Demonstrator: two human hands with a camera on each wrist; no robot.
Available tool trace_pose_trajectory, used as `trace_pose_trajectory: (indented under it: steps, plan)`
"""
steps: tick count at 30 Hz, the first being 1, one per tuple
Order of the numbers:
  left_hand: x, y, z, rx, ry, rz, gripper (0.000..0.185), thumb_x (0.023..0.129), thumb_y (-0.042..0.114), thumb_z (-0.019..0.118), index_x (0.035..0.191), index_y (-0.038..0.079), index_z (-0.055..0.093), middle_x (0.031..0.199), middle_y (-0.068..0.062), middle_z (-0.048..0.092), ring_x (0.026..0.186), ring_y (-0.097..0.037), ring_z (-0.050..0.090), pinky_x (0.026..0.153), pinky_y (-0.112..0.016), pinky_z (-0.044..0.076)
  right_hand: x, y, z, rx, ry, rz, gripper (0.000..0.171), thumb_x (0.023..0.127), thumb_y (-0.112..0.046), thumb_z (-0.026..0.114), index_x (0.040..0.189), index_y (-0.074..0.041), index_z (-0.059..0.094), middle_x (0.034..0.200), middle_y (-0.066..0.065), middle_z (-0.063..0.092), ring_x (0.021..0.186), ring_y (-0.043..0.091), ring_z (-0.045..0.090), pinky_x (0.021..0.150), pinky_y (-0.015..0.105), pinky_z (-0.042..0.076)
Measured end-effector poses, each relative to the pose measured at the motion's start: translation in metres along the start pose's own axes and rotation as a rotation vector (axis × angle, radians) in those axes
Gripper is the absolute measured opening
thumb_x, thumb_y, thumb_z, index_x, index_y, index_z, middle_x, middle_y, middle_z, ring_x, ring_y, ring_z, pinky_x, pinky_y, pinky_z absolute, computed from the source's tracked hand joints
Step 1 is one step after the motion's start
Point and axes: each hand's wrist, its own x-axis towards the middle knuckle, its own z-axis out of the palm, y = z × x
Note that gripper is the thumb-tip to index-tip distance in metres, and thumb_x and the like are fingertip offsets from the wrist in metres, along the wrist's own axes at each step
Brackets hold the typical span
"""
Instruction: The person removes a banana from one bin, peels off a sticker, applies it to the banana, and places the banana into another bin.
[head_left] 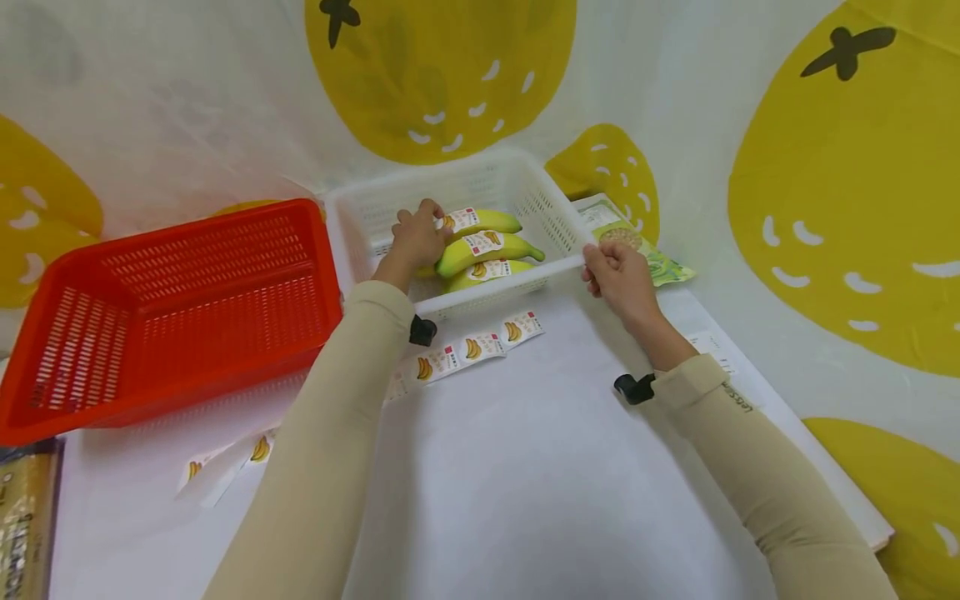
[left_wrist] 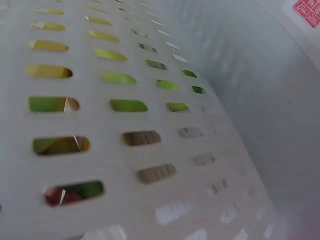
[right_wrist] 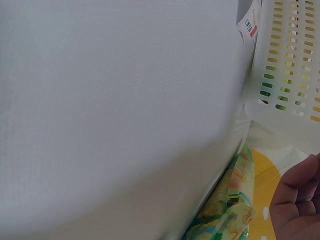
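Observation:
My left hand (head_left: 420,237) is inside the white perforated basket (head_left: 525,279), its fingers curled at the left end of the rearmost banana (head_left: 500,221). In front of that banana lie a middle banana (head_left: 519,247) and a front banana (head_left: 459,281), side by side, each with a white label. My right hand (head_left: 624,279) pinches the basket's front right corner; in the right wrist view its curled fingers (right_wrist: 297,197) show at the edge. Yellow and green show through the slots of the basket wall (left_wrist: 165,120) in the left wrist view, where the left hand is out of sight.
A red basket (head_left: 217,333) stands to the left. Banana labels (head_left: 457,354) lie on the white table (head_left: 540,467) before the white basket, and a label strip (head_left: 232,458) by the red one. A green pouch (head_left: 667,268) sits at right, a gold packet (head_left: 26,517) at lower left.

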Motion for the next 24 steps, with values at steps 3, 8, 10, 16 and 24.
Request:
trace_pose_trajectory:
  steps: [3, 8, 10, 16, 24]
  plan:
    - [-0.001, 0.000, 0.001, -0.014, -0.002, -0.015, 0.039, 0.108, 0.030, 0.048, 0.145, 0.019, 0.038, 0.148, -0.024, 0.033, 0.131, -0.041, 0.037, 0.113, -0.052, 0.036, 0.000, 0.001, 0.001, 0.007, -0.012, 0.029, 0.036, 0.105, -0.041, 0.054, 0.112, -0.006, 0.054, 0.074, -0.011, 0.060, 0.062, 0.004, 0.054, 0.060, 0.017, 0.050]
    - [-0.003, -0.005, 0.002, -0.056, -0.010, 0.000, 0.044, 0.108, 0.023, 0.047, 0.151, 0.021, 0.037, 0.153, -0.025, 0.027, 0.131, -0.041, 0.035, 0.109, -0.051, 0.039, 0.001, 0.005, 0.005, 0.034, -0.025, 0.059, 0.038, 0.107, -0.041, 0.048, 0.122, -0.006, 0.049, 0.072, -0.010, 0.060, 0.059, 0.003, 0.054, 0.059, 0.018, 0.050]
    - [-0.003, -0.006, 0.001, -0.061, -0.007, 0.007, 0.045, 0.108, 0.019, 0.045, 0.152, 0.022, 0.037, 0.154, -0.025, 0.027, 0.130, -0.041, 0.035, 0.102, -0.047, 0.041, 0.002, 0.006, 0.005, 0.045, -0.022, 0.060, 0.037, 0.108, -0.041, 0.046, 0.122, -0.006, 0.048, 0.071, -0.011, 0.060, 0.058, 0.003, 0.054, 0.059, 0.018, 0.051]
    - [-0.006, -0.012, -0.001, -0.093, 0.014, 0.022, 0.046, 0.103, 0.010, 0.043, 0.148, 0.019, 0.045, 0.153, -0.026, 0.031, 0.123, -0.041, 0.037, 0.081, -0.037, 0.039, 0.006, 0.014, 0.004, 0.053, -0.007, 0.075, 0.034, 0.107, -0.045, 0.045, 0.114, -0.012, 0.048, 0.069, -0.012, 0.059, 0.058, 0.002, 0.054, 0.059, 0.017, 0.051]
    - [-0.018, -0.022, 0.013, -0.131, 0.064, 0.162, 0.035, 0.104, 0.014, 0.046, 0.136, 0.006, 0.057, 0.133, -0.021, 0.054, 0.108, -0.031, 0.052, 0.088, -0.040, 0.048, 0.000, 0.036, -0.007, -0.064, 0.012, 0.091, 0.039, 0.106, -0.050, 0.044, 0.096, -0.012, 0.046, 0.066, -0.009, 0.053, 0.054, 0.004, 0.045, 0.050, 0.023, 0.037]
